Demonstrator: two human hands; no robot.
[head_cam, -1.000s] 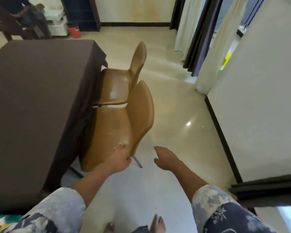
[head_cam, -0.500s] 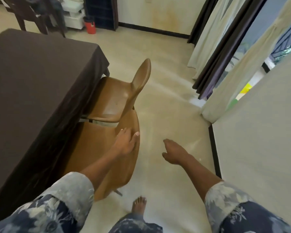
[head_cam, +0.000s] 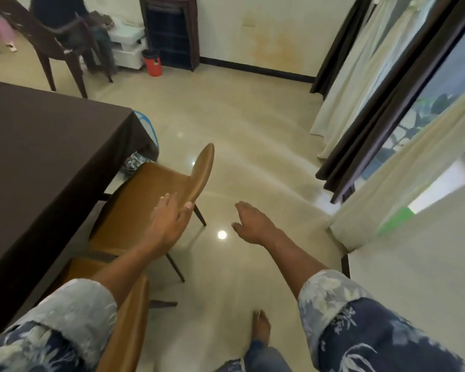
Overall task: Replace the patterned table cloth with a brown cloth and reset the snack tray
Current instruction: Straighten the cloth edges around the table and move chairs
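Brown cloth (head_cam: 46,157): spread flat at left, edge hanging, touched by neither hand. Left hand (head_cam: 169,221): fingers and thumb clamped across backrest of tan chair (head_cam: 142,202), just beside hanging edge. Right hand (head_cam: 253,224): fingers loose, slightly apart, above floor (head_cam: 253,130).

Counted two tan chairs (head_cam: 151,189) (head_cam: 130,331), one dark chair (head_cam: 51,41), one brown cloth (head_cam: 43,146), one red bin (head_cam: 153,64), two hands, left hand (head_cam: 169,220), right hand (head_cam: 253,224), one bare foot (head_cam: 261,327).
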